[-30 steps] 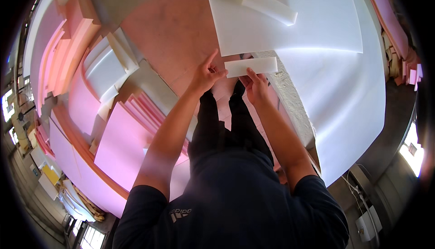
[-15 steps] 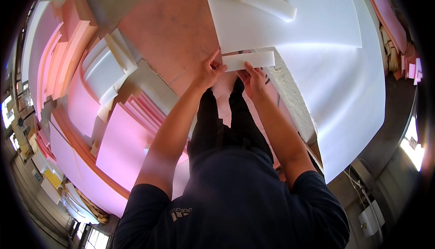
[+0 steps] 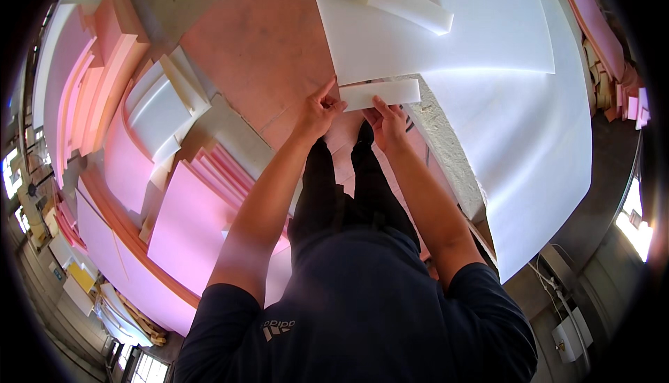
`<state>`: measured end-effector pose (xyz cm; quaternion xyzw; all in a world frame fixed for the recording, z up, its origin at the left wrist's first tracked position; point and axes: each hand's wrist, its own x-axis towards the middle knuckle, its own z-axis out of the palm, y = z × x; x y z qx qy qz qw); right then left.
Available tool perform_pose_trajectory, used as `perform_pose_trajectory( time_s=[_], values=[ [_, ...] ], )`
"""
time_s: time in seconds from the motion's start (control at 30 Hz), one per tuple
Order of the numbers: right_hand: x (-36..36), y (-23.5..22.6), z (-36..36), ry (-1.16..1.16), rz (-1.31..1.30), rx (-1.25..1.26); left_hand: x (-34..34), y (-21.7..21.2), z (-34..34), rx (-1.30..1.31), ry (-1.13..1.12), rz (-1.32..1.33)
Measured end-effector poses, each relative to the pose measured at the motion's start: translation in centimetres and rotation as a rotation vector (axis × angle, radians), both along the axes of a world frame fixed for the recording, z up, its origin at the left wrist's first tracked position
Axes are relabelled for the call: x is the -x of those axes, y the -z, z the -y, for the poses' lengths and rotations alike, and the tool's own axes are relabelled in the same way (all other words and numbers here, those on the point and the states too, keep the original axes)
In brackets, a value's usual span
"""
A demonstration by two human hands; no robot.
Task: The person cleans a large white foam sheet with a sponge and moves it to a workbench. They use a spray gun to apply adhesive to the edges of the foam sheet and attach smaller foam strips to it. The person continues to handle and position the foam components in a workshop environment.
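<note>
A short white foam strip is held out in front of me, roughly level, over the gap between the floor and a white-covered table. My right hand pinches its near edge around the middle, one fingertip on the upper face and the other fingers below. At the strip's left end, my left hand has its thumb and curled fingers against the corner, while the index finger points up along the end. Another white foam strip lies on the white sheet at the far right.
The table's rough, pale edge runs close by on the right. Stacks of pink foam sheets and curved foam blocks fill the left side. Reddish floor shows ahead. A white box with cables stands at the lower right.
Both hands and the strip keep almost the same pose. The whole view has shifted very slightly; nothing has been taken up or let go.
</note>
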<state>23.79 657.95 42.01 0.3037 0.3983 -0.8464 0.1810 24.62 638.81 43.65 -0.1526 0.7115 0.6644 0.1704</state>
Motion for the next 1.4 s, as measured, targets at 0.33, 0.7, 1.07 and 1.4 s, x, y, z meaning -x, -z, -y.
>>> perform_pose_trajectory(
  time_s=[0.33, 0.7, 1.07, 1.4],
  values=[
    [0.24, 0.39, -0.03, -0.012, 0.026, 0.015, 0.05, 0.09, -0.39, 0.017, -0.06, -0.014],
    [0.38, 0.27, 0.07, -0.002, 0.042, 0.004, 0.16, 0.08, -0.35, 0.018, -0.056, -0.019],
    [0.49, 0.32, 0.1, 0.002, 0.009, 0.011, 0.22, 0.54, -0.28, 0.005, -0.059, -0.008],
    [0.65, 0.04, 0.16, 0.005, 0.027, 0.005, 0.35, 0.61, -0.32, 0.003, -0.064, -0.001]
  ],
)
